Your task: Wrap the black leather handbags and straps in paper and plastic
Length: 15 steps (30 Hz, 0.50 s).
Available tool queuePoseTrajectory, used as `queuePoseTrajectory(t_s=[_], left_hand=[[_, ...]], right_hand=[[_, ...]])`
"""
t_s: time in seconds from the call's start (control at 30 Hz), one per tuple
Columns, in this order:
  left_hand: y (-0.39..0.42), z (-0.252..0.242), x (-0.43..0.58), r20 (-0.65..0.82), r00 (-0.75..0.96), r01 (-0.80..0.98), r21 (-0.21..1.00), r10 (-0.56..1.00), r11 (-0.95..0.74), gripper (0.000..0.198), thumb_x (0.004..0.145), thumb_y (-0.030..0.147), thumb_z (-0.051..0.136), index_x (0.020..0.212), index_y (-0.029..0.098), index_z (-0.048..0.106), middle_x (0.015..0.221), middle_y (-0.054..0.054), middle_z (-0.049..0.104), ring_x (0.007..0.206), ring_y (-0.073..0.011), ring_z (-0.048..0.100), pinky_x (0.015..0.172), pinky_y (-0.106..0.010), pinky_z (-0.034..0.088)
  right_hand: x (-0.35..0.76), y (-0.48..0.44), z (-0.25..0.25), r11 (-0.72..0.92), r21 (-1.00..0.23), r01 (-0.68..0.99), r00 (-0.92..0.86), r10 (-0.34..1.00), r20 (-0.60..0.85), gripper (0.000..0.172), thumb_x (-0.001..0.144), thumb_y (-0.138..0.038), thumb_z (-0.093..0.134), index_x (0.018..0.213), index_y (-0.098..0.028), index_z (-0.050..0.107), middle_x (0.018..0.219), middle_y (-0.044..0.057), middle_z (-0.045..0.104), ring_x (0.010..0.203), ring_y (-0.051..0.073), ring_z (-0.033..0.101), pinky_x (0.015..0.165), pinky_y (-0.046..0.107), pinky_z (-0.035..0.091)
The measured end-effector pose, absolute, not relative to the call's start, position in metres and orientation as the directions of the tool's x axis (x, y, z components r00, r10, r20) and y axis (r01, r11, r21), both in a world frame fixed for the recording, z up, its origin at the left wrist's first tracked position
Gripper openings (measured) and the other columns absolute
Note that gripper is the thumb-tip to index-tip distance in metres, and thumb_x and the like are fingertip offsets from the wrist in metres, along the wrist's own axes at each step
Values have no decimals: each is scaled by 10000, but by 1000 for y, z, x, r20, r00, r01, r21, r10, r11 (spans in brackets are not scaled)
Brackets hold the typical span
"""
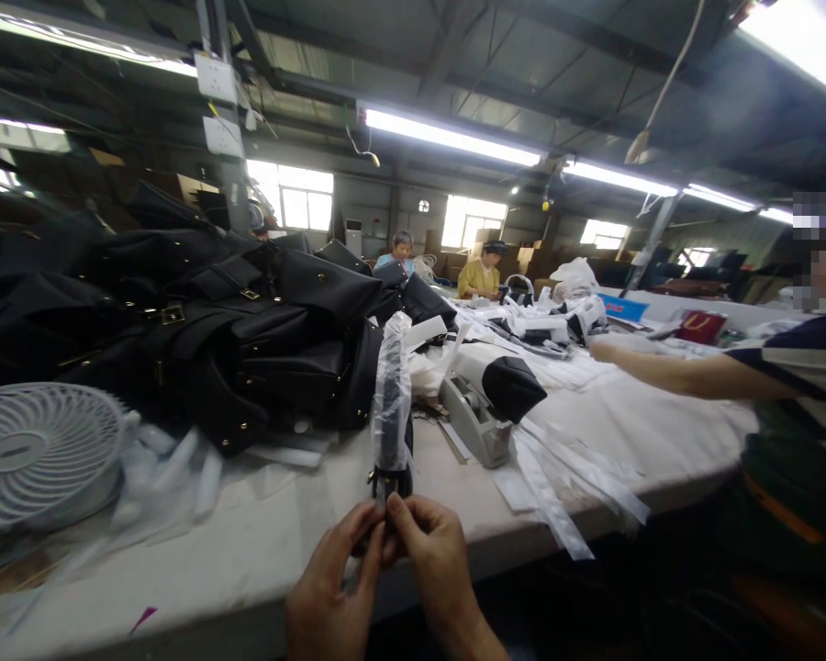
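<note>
Both of my hands meet at the bottom centre, over the near edge of the table [262, 542]. My left hand [334, 588] and my right hand [430, 560] pinch the lower end of a black strap [392, 413] that stands upright between them. A clear plastic sleeve covers most of the strap, and a small metal clasp shows at its lower end, just above my fingertips. Both hands have their fingers closed on it.
A big heap of black bags [199, 312] fills the left of the table. A white fan [41, 454] lies at the near left. A grey tape dispenser [478, 418] and loose plastic sleeves [564, 477] lie to the right. A co-worker's arm [667, 367] reaches in from the right; two people sit far back.
</note>
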<state>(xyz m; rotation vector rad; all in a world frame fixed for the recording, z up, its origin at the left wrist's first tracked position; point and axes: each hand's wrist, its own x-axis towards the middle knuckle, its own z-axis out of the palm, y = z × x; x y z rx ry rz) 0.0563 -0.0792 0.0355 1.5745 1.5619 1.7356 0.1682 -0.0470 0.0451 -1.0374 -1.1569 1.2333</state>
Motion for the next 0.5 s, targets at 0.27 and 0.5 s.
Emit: queuePoseTrajectory(t_s=[0.27, 0.5], left_hand=[[-85, 27, 55, 555, -227, 340, 815, 801, -469, 280, 863, 285, 604, 1111, 324, 726, 1044, -32, 760, 962, -224, 707, 896, -275, 528], [-110, 29, 48, 483, -280, 303, 864, 830, -402, 224, 831, 313, 638, 1011, 367, 760, 1032, -3, 767, 949, -237, 721, 919, -291, 527]], right_hand=[[169, -44, 55, 62, -994, -87, -34, 997, 65, 445, 769, -537, 722, 603, -132, 643, 464, 17, 620, 420, 121, 583, 452, 196, 459], [172, -48, 57, 55, -997, -50, -48, 997, 58, 439, 810, -542, 676, 646, -135, 667, 520, 24, 644, 492, 149, 620, 526, 230, 505]])
